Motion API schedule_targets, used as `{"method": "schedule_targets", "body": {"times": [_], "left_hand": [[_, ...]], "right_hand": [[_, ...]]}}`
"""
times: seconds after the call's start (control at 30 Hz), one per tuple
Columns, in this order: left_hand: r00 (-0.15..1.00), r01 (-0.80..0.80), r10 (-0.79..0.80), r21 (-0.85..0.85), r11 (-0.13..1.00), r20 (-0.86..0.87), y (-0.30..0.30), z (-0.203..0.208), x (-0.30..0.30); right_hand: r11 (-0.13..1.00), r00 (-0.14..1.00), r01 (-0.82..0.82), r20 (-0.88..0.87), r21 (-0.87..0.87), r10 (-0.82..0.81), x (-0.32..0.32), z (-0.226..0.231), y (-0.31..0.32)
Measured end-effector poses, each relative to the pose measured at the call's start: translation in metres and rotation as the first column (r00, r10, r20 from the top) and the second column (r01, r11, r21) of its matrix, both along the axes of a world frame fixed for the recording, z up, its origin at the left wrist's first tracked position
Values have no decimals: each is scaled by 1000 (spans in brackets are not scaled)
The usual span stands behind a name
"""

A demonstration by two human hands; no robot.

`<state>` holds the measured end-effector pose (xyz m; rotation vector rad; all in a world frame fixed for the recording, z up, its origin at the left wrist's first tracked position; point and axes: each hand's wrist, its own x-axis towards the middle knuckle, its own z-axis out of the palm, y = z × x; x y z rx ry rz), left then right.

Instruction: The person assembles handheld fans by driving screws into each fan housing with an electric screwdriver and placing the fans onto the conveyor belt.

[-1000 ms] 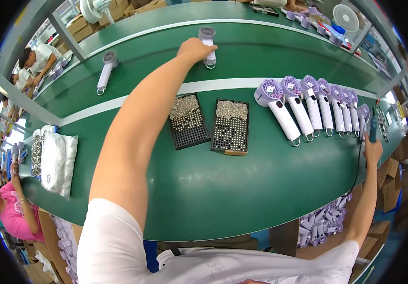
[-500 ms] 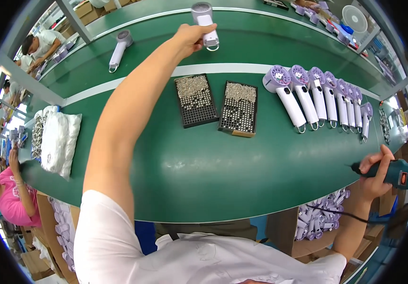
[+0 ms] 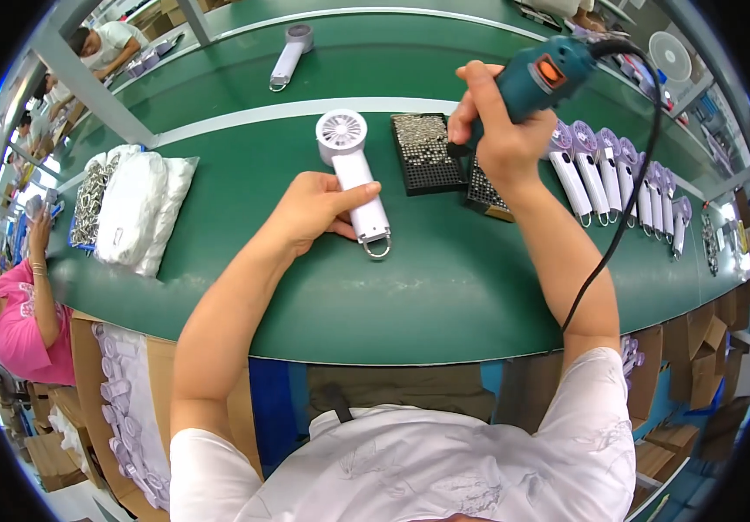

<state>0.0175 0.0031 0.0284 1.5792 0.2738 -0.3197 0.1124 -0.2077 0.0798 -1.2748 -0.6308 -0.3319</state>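
Observation:
My left hand [image 3: 312, 209] is wrapped round the white handle of a handheld fan [image 3: 356, 178] over the green bench, its round grille up and its wire loop toward me. In my right hand [image 3: 510, 143] is a teal electric screwdriver [image 3: 542, 80], its black cord running down past my forearm. Its dark nose points down and left, at the screw trays; the bit's tip is hard to make out. The left black screw tray [image 3: 431, 178] is filled with small metal screws. My right hand partly covers the second screw tray [image 3: 484, 198].
Several purple-and-white fans [image 3: 605, 178] lie in a row at the right. Another fan [image 3: 289, 61] lies on the far belt. White plastic bags [image 3: 144, 213] and metal clips [image 3: 89, 204] sit at the left. A cardboard box [image 3: 166, 365] of fans stands below the bench edge. Co-workers sit at the left.
My left hand has brought the fan from the far belt toward me. The right hand has carried the screwdriver from the bench's right end to the screw trays. The view has shifted.

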Motion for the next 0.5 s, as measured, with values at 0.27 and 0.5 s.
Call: {"method": "schedule_targets", "body": {"times": [0.27,0.5], "left_hand": [[996,71,-72,-26,997,-46,8,-8,6],[997,68,-68,-5,998,-22,8,-8,8]], "right_hand": [[999,1000,21,-20,43,-20,23,-18,26],[995,997,-2,-76,97,9,31,-24,26]]}}
